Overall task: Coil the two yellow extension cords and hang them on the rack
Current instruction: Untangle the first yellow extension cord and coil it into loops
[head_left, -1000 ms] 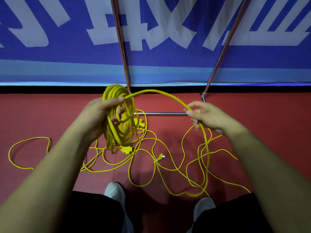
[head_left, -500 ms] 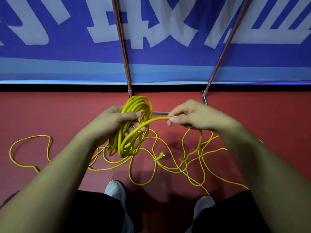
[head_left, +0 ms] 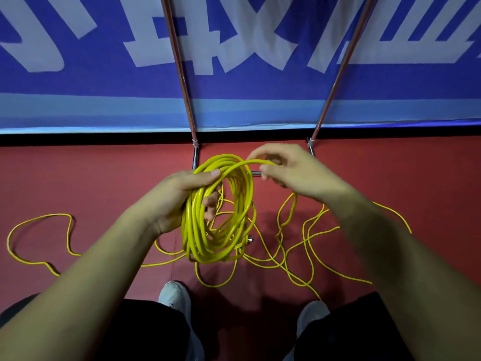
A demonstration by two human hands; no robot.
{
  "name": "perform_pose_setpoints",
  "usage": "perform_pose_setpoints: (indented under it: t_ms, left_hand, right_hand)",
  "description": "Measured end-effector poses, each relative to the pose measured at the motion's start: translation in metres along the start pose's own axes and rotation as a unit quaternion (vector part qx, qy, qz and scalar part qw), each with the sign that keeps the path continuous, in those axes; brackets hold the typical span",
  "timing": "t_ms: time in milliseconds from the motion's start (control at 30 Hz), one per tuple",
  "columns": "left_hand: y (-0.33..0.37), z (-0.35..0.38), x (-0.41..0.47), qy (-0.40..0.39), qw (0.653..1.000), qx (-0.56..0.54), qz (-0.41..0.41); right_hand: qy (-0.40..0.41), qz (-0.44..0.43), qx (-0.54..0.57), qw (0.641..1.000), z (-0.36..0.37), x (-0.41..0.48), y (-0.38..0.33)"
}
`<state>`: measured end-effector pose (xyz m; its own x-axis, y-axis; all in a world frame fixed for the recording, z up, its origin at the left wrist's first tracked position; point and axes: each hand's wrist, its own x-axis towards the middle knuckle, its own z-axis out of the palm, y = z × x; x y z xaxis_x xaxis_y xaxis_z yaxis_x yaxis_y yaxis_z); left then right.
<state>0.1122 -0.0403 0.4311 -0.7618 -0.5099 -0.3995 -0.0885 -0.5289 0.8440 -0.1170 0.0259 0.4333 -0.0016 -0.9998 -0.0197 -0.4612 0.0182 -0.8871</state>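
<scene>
1. Our left hand [head_left: 170, 204] grips the yellow coil [head_left: 194, 225]; our right hand [head_left: 294, 173] pinches its top strand.
2. Loose cord [head_left: 213, 285] sprawls below the coil; rack [head_left: 179, 63] behind it, top cut off.

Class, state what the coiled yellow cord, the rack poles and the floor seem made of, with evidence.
Coiled yellow cord: probably plastic or rubber sheath, smooth, glossy, bending into soft loops. Rack poles: polished metal, bright reflections. Floor: matte red, perhaps vinyl or rubber.
</scene>
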Motion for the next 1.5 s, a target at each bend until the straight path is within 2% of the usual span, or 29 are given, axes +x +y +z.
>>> perform_pose_setpoints:
  t_ms: [67, 200, 333, 400, 500, 567, 633, 767, 833, 900, 967, 1133, 1300, 1400, 1500]
  left_hand:
    - [-0.001, 0.0, 0.0, -0.006, 1.0, 0.002, 0.001]
    - [-0.002, -0.004, 0.0, -0.021, 0.999, 0.019, 0.016]
    - [-0.004, -0.005, -0.001, -0.08, 0.996, 0.023, 0.006]
    - [-0.006, -0.001, -0.002, -0.1, 0.994, 0.039, 0.012]
    - [-0.008, 0.003, -0.003, -0.068, 0.994, 0.083, 0.033]
    - [-0.008, 0.003, -0.003, -0.05, 0.997, 0.064, 0.019]
    - [-0.008, 0.002, -0.004, -0.051, 0.998, 0.036, 0.013]
    - [-0.006, 0.003, -0.008, -0.071, 0.997, 0.014, 0.013]
    - [-0.006, 0.001, -0.008, -0.079, 0.997, -0.006, 0.008]
    - [-0.007, 0.0, -0.007, -0.081, 0.997, -0.018, 0.009]
    - [-0.007, 0.0, -0.006, -0.072, 0.997, -0.027, 0.016]
    - [-0.003, -0.002, -0.004, -0.048, 0.996, -0.061, 0.04]
    - [0.0, -0.005, -0.002, 0.048, 0.997, -0.03, 0.056]
    - [0.0, -0.007, -0.001, 0.066, 0.996, -0.028, 0.048]
    - [-0.003, -0.011, 0.0, 0.057, 0.996, 0.033, 0.061]
  right_hand:
    - [-0.02, -0.043, -0.036, 0.998, 0.005, -0.002, -0.003]
    - [0.015, -0.031, -0.058, 0.998, 0.006, -0.001, -0.009]
    - [0.024, -0.007, -0.074, 0.997, 0.012, 0.001, -0.015]
    - [0.053, -0.015, -0.073, 0.996, 0.021, 0.004, -0.015]
    - [0.105, -0.032, -0.068, 0.992, 0.028, 0.009, -0.008]
    - [0.085, -0.054, -0.083, 0.991, 0.026, 0.009, -0.003]
    - [0.029, -0.057, -0.101, 0.993, 0.023, 0.009, 0.0]
    - [-0.06, -0.005, 0.02, 0.998, 0.018, 0.009, -0.002]
    - [-0.097, -0.005, -0.017, 0.995, 0.019, 0.007, -0.004]
    - [-0.083, 0.006, -0.119, 0.989, 0.024, 0.006, -0.002]
    - [-0.02, 0.015, -0.181, 0.983, 0.028, 0.007, 0.003]
    - [0.02, 0.069, -0.172, 0.983, 0.02, 0.006, 0.012]
    - [-0.044, 0.144, -0.064, 0.987, 0.01, 0.005, 0.017]
    - [-0.066, 0.169, -0.063, 0.981, 0.006, 0.002, 0.017]
    - [-0.074, 0.165, -0.059, 0.982, 0.003, -0.002, 0.014]
